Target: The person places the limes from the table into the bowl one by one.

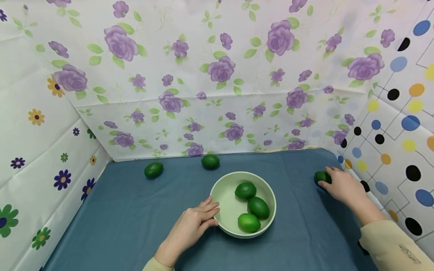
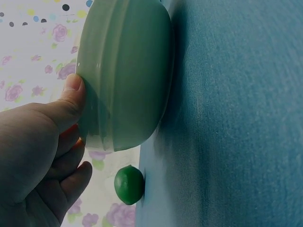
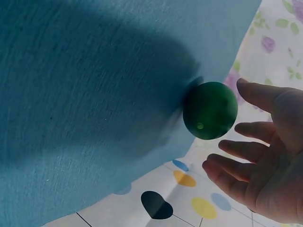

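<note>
I have the left hand (image 1: 194, 225) gripping the pale green bowl (image 1: 223, 194) by its rim; the right hand (image 1: 346, 187) is wide around a lime (image 1: 320, 176) near the tabletop's (image 1: 135, 218) right edge.

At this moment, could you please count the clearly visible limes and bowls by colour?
Dark green limes: 5
Bright green lime: 1
Pale green bowl: 1
Total: 7 (the dark patch by the right sleeve is too hidden to count)

Left hand (image 1: 192, 226) pinching, fingers (image 2: 70, 161) bent; right arm (image 1: 369, 211) outstretched, right hand (image 1: 345, 187) loosely spread (thumb (image 3: 259, 96) apart).
</note>
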### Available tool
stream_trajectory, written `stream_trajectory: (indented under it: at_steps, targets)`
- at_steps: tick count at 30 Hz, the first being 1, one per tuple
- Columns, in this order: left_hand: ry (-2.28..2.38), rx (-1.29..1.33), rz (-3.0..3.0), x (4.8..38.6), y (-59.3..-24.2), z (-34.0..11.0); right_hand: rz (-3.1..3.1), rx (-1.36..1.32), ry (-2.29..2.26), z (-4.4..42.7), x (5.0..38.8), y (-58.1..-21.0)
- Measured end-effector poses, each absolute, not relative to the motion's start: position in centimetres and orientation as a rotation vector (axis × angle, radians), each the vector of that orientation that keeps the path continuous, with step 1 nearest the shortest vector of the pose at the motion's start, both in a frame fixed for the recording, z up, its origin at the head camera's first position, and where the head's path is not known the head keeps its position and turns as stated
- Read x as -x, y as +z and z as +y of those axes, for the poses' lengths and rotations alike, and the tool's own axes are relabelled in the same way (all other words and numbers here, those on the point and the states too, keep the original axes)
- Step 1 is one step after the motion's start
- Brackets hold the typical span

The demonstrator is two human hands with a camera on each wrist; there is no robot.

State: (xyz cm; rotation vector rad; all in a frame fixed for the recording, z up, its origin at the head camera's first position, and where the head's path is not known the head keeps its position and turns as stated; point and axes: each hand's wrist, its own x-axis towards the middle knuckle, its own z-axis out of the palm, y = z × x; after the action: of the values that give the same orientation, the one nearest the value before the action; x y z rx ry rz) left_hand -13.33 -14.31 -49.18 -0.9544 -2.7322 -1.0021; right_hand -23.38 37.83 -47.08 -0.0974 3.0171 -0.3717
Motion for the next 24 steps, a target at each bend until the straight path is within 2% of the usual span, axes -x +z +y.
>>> stream_trajectory:
  at_steps: [24]
  targets:
    - [-0.990, 0.974, -2.702, 13.3, -49.3, -14.3, 3.007, 0.099, -0.386, 38.5, 25.0, -47.1]
